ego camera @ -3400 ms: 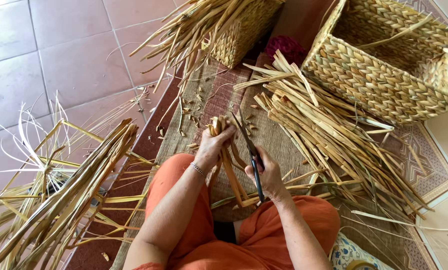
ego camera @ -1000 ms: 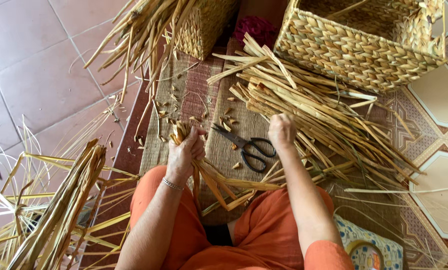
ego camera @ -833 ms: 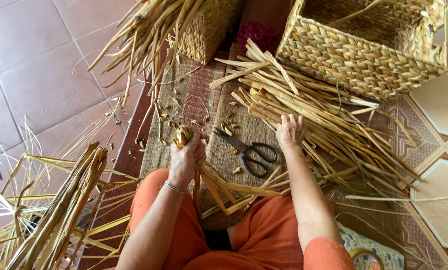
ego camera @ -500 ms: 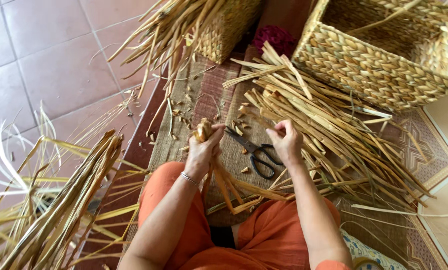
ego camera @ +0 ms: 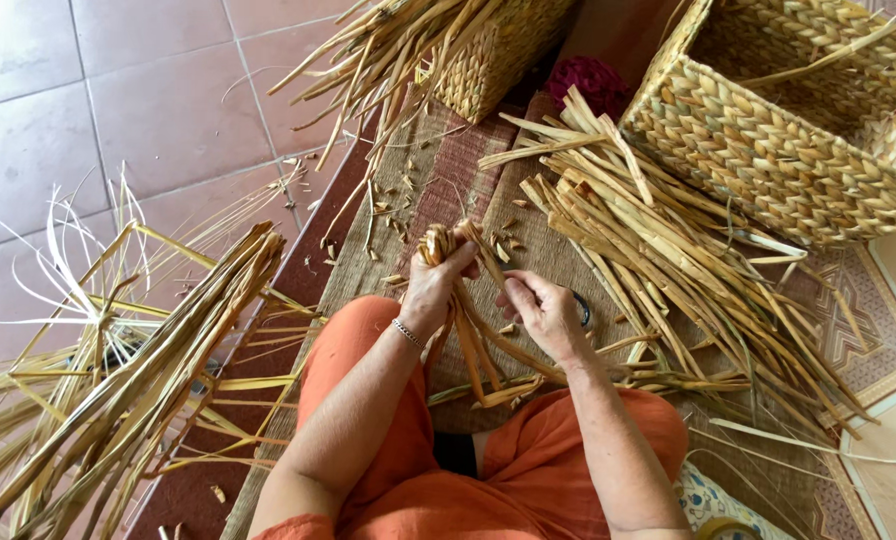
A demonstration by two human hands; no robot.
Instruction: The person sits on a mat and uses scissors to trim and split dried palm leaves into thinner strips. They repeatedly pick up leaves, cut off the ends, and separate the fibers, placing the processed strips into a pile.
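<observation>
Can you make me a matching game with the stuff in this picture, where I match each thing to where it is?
Things:
1. braided straw piece
2. big woven basket
3. loose pile of flat straw strips
4. bracelet

Places:
A. top right corner
B. on the left hand's wrist
C. gripped in the left hand
D. spread on the mat, right of the right hand

Pairs: 1-C, 2-A, 3-D, 4-B

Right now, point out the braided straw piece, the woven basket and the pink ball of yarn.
braided straw piece (ego camera: 448, 243), head view, its coiled top end.
woven basket (ego camera: 768, 150), head view, its front wall.
pink ball of yarn (ego camera: 590, 80), head view, its top.
</observation>
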